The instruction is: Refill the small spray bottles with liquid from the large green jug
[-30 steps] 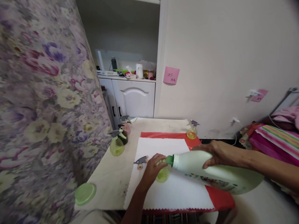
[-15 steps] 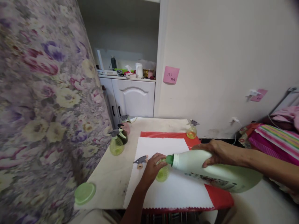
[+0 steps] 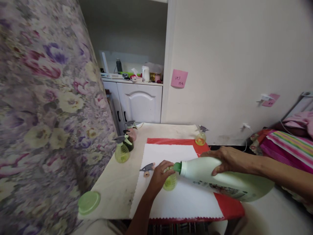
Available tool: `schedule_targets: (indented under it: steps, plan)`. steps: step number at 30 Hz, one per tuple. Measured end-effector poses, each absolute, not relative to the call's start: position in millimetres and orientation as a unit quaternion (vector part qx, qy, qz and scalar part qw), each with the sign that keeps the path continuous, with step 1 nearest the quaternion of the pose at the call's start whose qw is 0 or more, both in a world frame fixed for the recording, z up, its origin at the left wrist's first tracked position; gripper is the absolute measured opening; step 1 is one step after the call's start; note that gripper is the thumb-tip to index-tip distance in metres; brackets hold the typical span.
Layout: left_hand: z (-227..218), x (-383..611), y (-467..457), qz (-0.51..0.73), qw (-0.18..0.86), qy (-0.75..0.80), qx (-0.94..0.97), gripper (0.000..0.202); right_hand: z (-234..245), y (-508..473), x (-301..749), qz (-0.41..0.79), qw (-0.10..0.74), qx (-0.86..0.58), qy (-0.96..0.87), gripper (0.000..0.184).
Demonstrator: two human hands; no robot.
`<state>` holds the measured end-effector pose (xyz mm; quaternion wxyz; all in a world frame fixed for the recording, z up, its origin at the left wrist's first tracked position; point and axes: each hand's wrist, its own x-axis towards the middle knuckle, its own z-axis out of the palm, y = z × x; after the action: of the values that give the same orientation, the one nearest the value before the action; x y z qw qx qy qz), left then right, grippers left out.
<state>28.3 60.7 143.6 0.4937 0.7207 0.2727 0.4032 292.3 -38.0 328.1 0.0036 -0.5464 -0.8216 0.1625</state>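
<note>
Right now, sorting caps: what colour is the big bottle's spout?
Green spout, head view.

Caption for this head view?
Right hand tilts a large white jug onto a small green bottle held by the left hand.

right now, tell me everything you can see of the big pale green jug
The big jug looks like pale green plastic, with a printed label on its side and a darker green spout. It is tipped nearly flat above the white cloth, its spout at the mouth of the small bottle held by the left hand. The right hand grips its upper side.
</note>
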Motion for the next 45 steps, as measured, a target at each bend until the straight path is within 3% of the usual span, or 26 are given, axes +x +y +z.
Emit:
schedule_targets:
  steps: [45]
  plan:
    - [147.3,26.9,59.9,0.4,0.49,0.278,0.723,0.015,332.6,-37.8,291.0,0.181,-0.001,-0.545,-0.818,0.051]
